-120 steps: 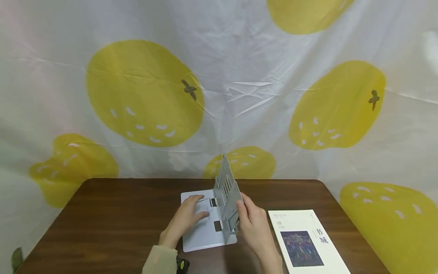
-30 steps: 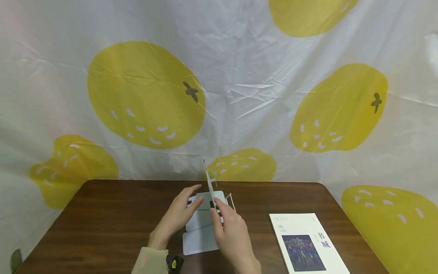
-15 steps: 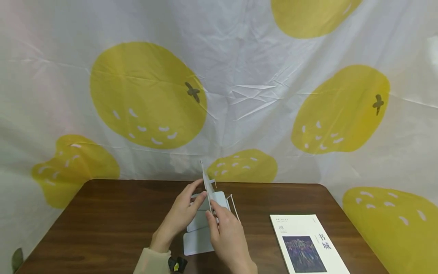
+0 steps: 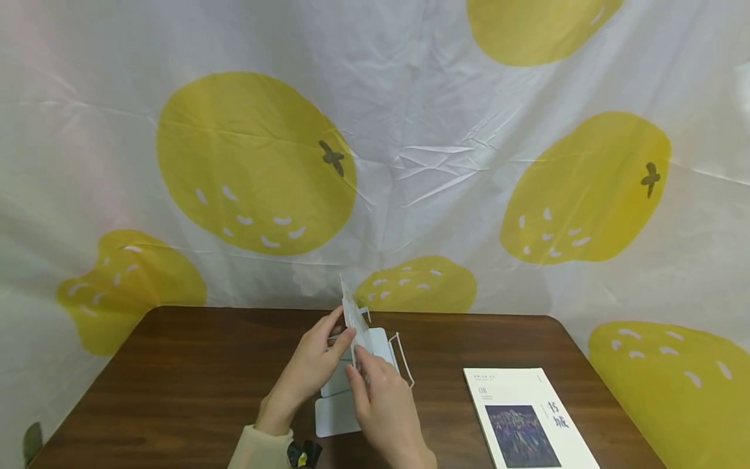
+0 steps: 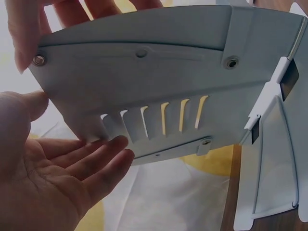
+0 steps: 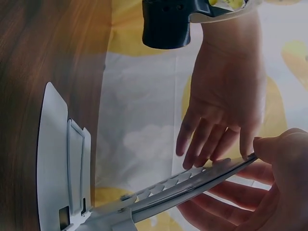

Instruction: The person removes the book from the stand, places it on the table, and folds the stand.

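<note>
A light grey metal book stand [image 4: 357,322] stands on the table in the head view, its slotted panel raised and leaning left over the flat base [image 4: 336,418]. My right hand [image 4: 389,404] pinches the panel's near edge, with the thumb on one side and the fingers behind it, as the right wrist view shows. My left hand [image 4: 310,361] touches the panel from the left with fairly straight fingers. In the left wrist view, the left fingertips [image 5: 120,144] lie against the slotted face [image 5: 144,82] and the thumb is at its edge. A wire loop [image 4: 403,361] sticks out right of the base.
A white book [image 4: 527,417] with a dark picture on its cover lies to the right on the brown wooden table [image 4: 193,378]. Behind the table's far edge hangs a white cloth [image 4: 422,195] with yellow fruit prints.
The panel, which stood further right, now tips left over the base, and my right hand has moved left with it. My left hand, apart from the panel a second ago, now touches it.
</note>
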Motion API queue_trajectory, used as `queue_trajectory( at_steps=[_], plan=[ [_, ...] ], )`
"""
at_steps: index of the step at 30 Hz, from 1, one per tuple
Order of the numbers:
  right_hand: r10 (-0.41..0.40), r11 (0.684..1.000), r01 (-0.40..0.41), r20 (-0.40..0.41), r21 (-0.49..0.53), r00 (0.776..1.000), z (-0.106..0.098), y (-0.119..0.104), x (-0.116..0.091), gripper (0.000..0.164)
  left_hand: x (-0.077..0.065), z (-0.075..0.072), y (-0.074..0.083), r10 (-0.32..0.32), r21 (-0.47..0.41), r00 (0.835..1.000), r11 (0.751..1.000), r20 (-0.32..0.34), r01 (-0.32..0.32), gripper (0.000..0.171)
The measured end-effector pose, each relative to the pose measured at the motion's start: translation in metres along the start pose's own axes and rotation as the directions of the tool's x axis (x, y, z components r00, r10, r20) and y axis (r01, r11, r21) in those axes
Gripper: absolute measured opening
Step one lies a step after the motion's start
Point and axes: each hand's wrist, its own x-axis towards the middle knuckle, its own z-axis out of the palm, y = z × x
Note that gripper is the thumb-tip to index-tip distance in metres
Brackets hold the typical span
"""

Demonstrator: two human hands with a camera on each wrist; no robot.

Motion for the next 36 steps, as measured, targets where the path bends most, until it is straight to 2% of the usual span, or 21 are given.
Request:
queue_trajectory(
  at_steps=[7,16,25,32,36],
  plan=[
    [-0.014,1.0,0.015,0.02,-0.015,1.0,0.002,-0.003,-0.001,0.028,-0.002,-0.004,0.006,0.003,0.023,1.0,1.0,-0.022,-0.003,0.057],
    [-0.019,1.0,0.019,0.051,0.006,0.998,0.005,-0.006,-0.001,0.031,-0.004,-0.01,0.01,-0.035,-0.001,0.999,0.999,-0.026,0.035,0.05],
    [-0.013,1.0,0.012,0.075,0.004,0.997,0.007,-0.006,-0.002,0.032,-0.005,-0.015,0.008,-0.053,0.015,0.998,0.998,-0.043,0.054,0.048],
    [-0.009,1.0,0.007,0.098,0.019,0.995,0.008,-0.007,-0.003,0.033,-0.005,-0.018,0.008,-0.094,0.04,0.994,0.995,-0.054,0.096,0.049],
    [-0.018,0.999,0.015,0.104,0.029,0.994,0.009,-0.008,-0.003,0.032,-0.005,-0.019,0.007,-0.089,0.051,0.994,0.994,-0.07,0.092,0.045]
  ],
)
